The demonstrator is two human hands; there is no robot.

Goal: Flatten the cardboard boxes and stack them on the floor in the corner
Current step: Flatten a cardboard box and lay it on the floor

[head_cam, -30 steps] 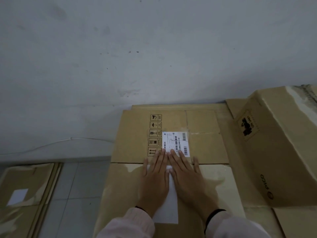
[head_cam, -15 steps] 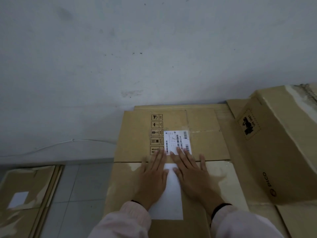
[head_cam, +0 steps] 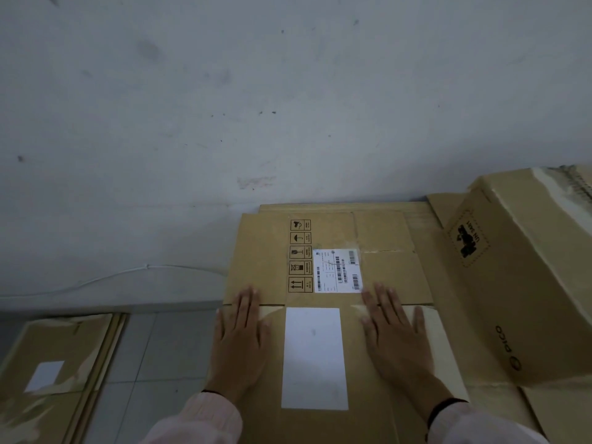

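A flattened cardboard box (head_cam: 262, 251) lies on the floor against the wall, on top of other flat cardboard. It carries printed handling symbols, a barcode label (head_cam: 338, 270) and a blank white label (head_cam: 314, 357). My left hand (head_cam: 240, 341) presses flat on the box left of the white label, fingers straight. On the other side of that label my right hand (head_cam: 394, 334) lies flat on the cardboard in the same way. Neither hand holds anything.
An unflattened cardboard box (head_cam: 528, 283) stands tilted at the right, close to my right hand. Another stack of flat cardboard (head_cam: 51, 363) lies at the lower left. Grey floor tiles (head_cam: 160, 354) show between the two stacks. A thin white cable (head_cam: 112, 277) runs along the wall.
Both hands have slid apart from the middle of the box, left hand leftward and right hand rightward, uncovering the white label.
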